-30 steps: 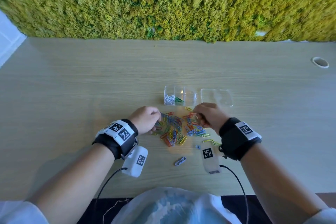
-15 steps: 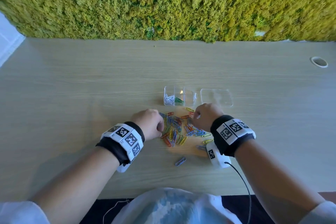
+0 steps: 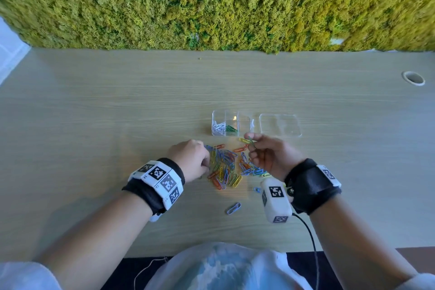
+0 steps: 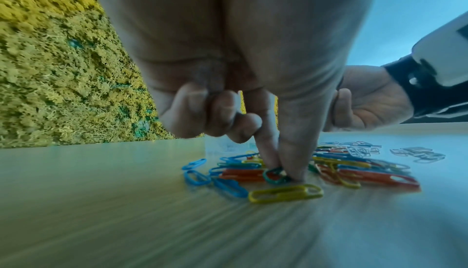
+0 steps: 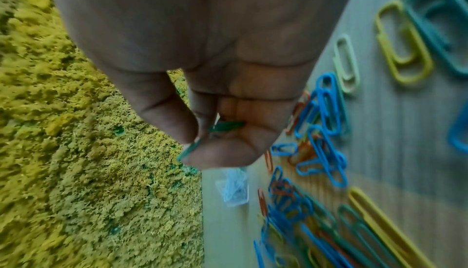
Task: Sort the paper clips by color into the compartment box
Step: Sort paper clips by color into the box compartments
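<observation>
A pile of coloured paper clips (image 3: pixel 226 167) lies on the wooden table (image 3: pixel 117 125) in front of a clear compartment box (image 3: pixel 230 123). Its left compartment holds white clips (image 3: pixel 218 126), the one beside it green clips (image 3: pixel 231 128). My right hand (image 3: pixel 253 142) is lifted just before the box and pinches a green clip (image 5: pixel 222 127) between thumb and fingers. My left hand (image 3: pixel 207 165) is down at the pile's left edge; its thumb and forefinger pinch a green clip (image 4: pixel 274 175) lying on the table, the other fingers curled.
The box's clear lid (image 3: pixel 280 125) lies open to the right of the compartments. One lone blue clip (image 3: pixel 233 208) sits nearer me. A moss wall (image 3: pixel 211 2) backs the table, and a cable hole (image 3: pixel 413 78) is at the far right.
My right hand has risen from the pile with a green clip and turned palm inward, toward the box. My left hand has stayed at the pile's left edge.
</observation>
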{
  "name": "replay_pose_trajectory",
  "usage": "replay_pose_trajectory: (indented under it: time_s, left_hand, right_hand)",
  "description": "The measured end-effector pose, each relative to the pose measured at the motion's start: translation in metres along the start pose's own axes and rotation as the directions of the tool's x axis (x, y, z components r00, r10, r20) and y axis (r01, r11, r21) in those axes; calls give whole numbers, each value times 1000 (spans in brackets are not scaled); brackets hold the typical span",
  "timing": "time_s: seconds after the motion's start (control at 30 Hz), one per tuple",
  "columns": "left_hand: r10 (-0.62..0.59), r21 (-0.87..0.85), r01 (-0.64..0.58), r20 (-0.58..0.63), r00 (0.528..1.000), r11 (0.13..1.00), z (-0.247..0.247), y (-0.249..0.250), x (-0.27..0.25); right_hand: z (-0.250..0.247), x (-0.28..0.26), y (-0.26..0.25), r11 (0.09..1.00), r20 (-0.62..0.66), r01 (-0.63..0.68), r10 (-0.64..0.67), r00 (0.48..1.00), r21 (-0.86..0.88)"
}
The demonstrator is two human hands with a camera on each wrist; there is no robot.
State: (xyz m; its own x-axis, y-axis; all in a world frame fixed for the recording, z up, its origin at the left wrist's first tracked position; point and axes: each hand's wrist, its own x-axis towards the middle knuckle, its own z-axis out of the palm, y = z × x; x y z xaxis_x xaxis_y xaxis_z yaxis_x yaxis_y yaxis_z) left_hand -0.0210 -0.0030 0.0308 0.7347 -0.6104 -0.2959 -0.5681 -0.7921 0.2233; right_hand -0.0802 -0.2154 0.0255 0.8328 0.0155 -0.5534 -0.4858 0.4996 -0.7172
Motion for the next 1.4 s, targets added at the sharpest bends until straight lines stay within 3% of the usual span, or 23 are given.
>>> replay_pose_trajectory:
  time_s: [0.13,0.2,0.27,0.3,0.33,0.4,0.47,0.53,0.67,0.93,1.07,1.17,1.23,1.27,1.33,1.4]
  left_hand:
    - [6,-48,-4,25,1000,999,4,-3,0]
    - [-26,-178,28,12,1000,984,3,-4,0]
    - [-86,-343,73,-20,996,936,0,-3,0]
    - [-113,-407,92,-27,993,909,-1,-2,1]
    - [-126,-461,100,-26,992,882,-2,-2,1]
    - [-123,-516,107,3,992,850,-1,-1,3]
    - [-97,-488,98,28,995,867,0,1,5]
    - [-87,-413,91,30,996,906,0,4,6]
    - [-96,-280,105,44,994,954,1,14,8]
    - [-78,-31,76,-45,996,997,0,24,12]
    - [-111,-64,112,22,994,992,2,26,14]
    - [-141,-244,148,48,989,958,1,21,14]
    - [-200,-497,208,69,977,843,0,16,15]
    - [-226,-656,242,111,968,715,0,13,14]
    - [-213,-892,275,209,954,359,-1,9,13]
    - [-154,-961,259,242,958,99,-4,7,12]
  right_hand:
    - [16,-1,8,1000,36,-20,19,999,19]
    - [21,-2,9,990,31,-18,22,999,-142]
    - [26,-2,10,894,-1,-11,12,1000,-447]
    - [29,-3,11,762,-14,-2,-9,1000,-648]
    - [30,-4,12,563,-14,16,-48,999,-826]
    - [33,-7,15,181,41,64,-127,991,-981]
    - [37,-12,19,-8,63,63,-133,989,-998]
    - [41,-17,22,-107,53,41,-118,992,-993]
    - [46,-19,24,-192,40,16,-124,992,-981]
    - [43,-15,23,-263,32,5,-99,995,-965]
    - [42,-10,26,-306,49,20,-88,995,-952]
    - [36,-9,24,-270,78,49,-97,992,-961]
    - [31,-11,17,-229,102,66,-150,983,-971]
    - [29,-13,13,-234,119,79,-163,979,-969]
    - [28,-14,10,-264,147,105,-143,979,-959]
    - [32,-17,12,-292,146,116,-84,986,-949]
